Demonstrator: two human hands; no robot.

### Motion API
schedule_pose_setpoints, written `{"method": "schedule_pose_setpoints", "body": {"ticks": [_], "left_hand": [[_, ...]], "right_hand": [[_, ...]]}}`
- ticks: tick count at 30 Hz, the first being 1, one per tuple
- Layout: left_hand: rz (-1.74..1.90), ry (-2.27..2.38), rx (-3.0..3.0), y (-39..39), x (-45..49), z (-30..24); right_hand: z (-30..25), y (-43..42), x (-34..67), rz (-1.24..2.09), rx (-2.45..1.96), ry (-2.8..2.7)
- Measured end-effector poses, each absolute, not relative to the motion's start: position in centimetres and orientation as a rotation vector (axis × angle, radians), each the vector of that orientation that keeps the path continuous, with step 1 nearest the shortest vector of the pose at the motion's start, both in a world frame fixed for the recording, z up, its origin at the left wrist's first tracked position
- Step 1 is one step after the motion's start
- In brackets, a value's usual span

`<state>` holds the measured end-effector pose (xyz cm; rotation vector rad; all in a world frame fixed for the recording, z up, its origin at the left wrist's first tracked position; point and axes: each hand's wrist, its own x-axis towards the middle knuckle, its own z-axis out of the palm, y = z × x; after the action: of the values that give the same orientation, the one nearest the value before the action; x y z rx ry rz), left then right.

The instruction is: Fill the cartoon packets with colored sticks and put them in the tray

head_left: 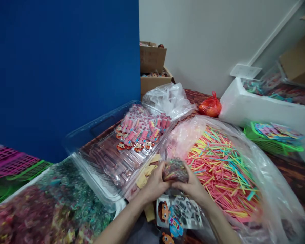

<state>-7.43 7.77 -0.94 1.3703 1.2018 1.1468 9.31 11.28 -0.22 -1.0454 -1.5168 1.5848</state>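
Observation:
Between my left hand (157,181) and my right hand (189,181) is a small clear plastic bag (176,170) with dark, mixed-coloured contents I cannot make out. Both hands are closed on its sides. Just below them lie printed cartoon cards (178,213) with a boy figure and blue lettering. To the right of my hands a large clear plastic bag (277,189) lies open, full of thin coloured sticks (226,176) in pink, yellow, green and blue. Left of them, a clear plastic tray (104,166) holds a pile of small filled packets (142,132) with cartoon heads.
At the lower left is a bin of wrapped pieces (53,206). Coloured baskets (17,162) stand beside the blue panel (63,74). Behind are cardboard boxes (152,59), a red bag (210,106), a white foam box (266,108) and a green basket (271,142).

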Motion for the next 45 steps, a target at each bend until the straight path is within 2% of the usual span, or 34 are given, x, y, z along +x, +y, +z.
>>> {"method": "schedule_pose_setpoints", "body": {"ticks": [5,11,15,18,21,23,27,31,35,39,45], "left_hand": [[1.163,1.456,1.490,5.5,-7.8,4.9],[1.042,1.259,1.515,5.8,-12.1,11.4],[1.160,1.288,1.568,10.6,-15.5,14.4],[1.263,1.341,1.611,14.7,-18.2,15.5],[1.238,1.501,1.613,18.0,-21.3,14.1],[0.928,1.916,1.564,19.4,-23.4,11.7],[0.562,2.174,1.498,19.6,-25.8,5.1],[0.331,2.258,1.470,18.7,-25.3,0.3],[0.329,2.275,1.473,19.4,-24.0,-1.8],[0.460,2.271,1.420,21.6,-23.9,-2.7],[0.655,2.079,1.290,23.4,-25.3,-3.2]], "right_hand": [[4.8,11.0,8.0,1.467,-1.076,-1.603],[12.6,12.8,6.4,1.212,-0.799,-2.009],[15.8,17.5,2.2,1.304,-0.662,-1.971],[16.2,21.7,-0.8,1.525,-0.657,-1.763],[14.9,25.3,-2.7,1.692,-0.667,-1.517],[13.4,27.3,-3.2,1.702,-0.718,-1.406],[10.3,30.5,-3.0,1.529,-0.916,-1.343],[8.2,31.6,-3.0,1.432,-1.055,-1.527],[7.0,31.4,-4.3,1.432,-1.095,-1.809],[5.5,31.4,-6.3,1.207,-1.363,-2.174],[4.4,31.7,-7.1,0.909,-1.638,-2.296]]}}
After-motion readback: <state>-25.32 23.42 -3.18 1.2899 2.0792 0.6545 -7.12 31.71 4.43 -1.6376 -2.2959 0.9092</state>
